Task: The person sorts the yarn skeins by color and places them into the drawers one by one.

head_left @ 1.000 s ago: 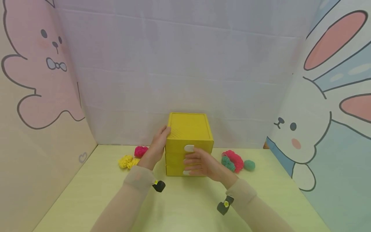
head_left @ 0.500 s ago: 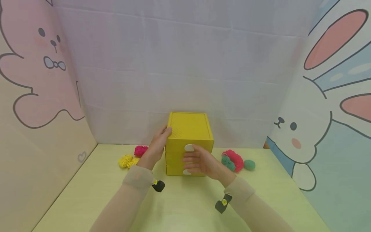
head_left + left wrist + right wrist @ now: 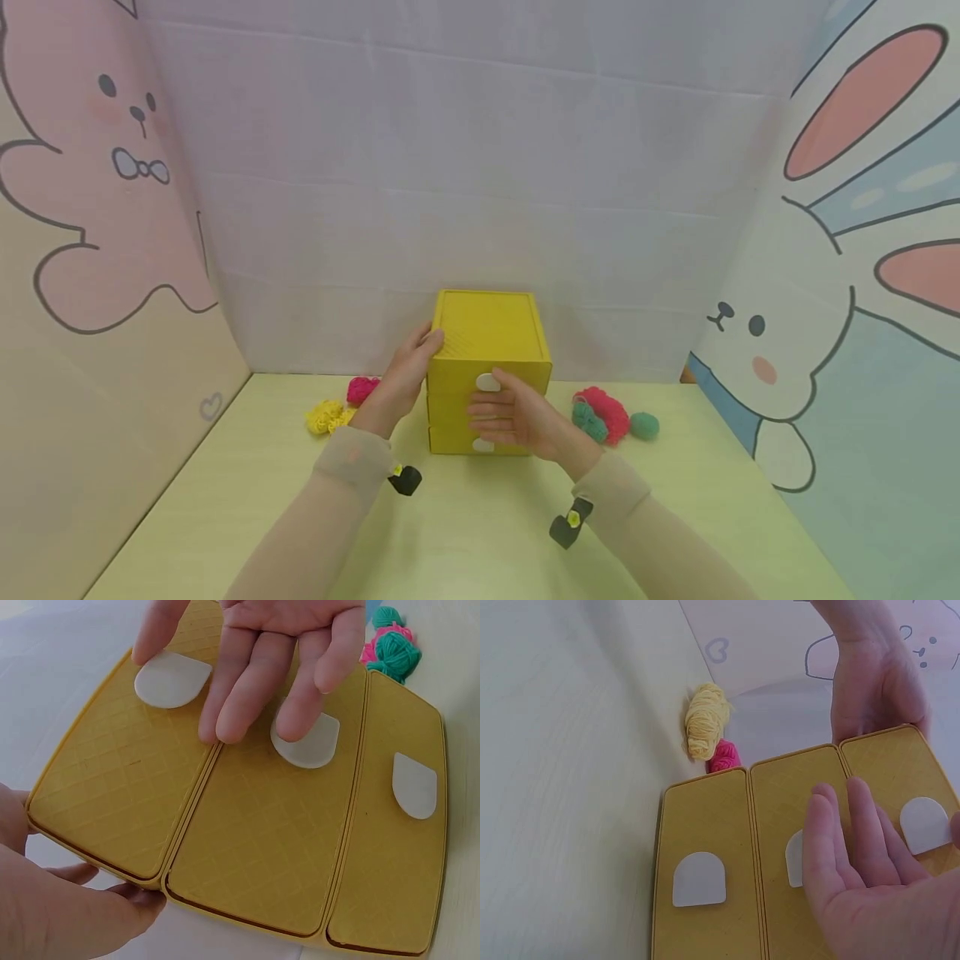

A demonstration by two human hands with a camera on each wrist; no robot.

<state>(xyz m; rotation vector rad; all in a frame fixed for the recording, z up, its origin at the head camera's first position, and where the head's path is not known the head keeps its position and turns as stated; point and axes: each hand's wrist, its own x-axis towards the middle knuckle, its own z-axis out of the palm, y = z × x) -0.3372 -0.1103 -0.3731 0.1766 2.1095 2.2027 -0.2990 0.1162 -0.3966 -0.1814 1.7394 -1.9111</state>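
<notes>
A yellow three-drawer cabinet (image 3: 491, 327) stands on the table against the back cloth, its drawers shut. White rounded tabs mark the drawer fronts: top tab (image 3: 172, 679), middle tab (image 3: 309, 746), bottom tab (image 3: 415, 786). My left hand (image 3: 405, 371) lies against the cabinet's left side, its thumb at the upper front corner. In front of the drawers my right hand (image 3: 528, 417) has its fingers extended across the middle drawer. Its thumb meets the edge of the top tab. The right fingers partly cover the middle tab in both wrist views.
Yellow yarn (image 3: 324, 417) and magenta yarn (image 3: 362, 390) lie left of the cabinet. To its right are pink yarn (image 3: 609, 414), a green skein (image 3: 589, 422) and a green ball (image 3: 644, 426). Printed cloth walls (image 3: 787, 375) border the pale table (image 3: 480, 525).
My right hand has shifted slightly left, and its thumb has come up against the top tab. The left hand keeps its place on the cabinet, whose drawers look unchanged.
</notes>
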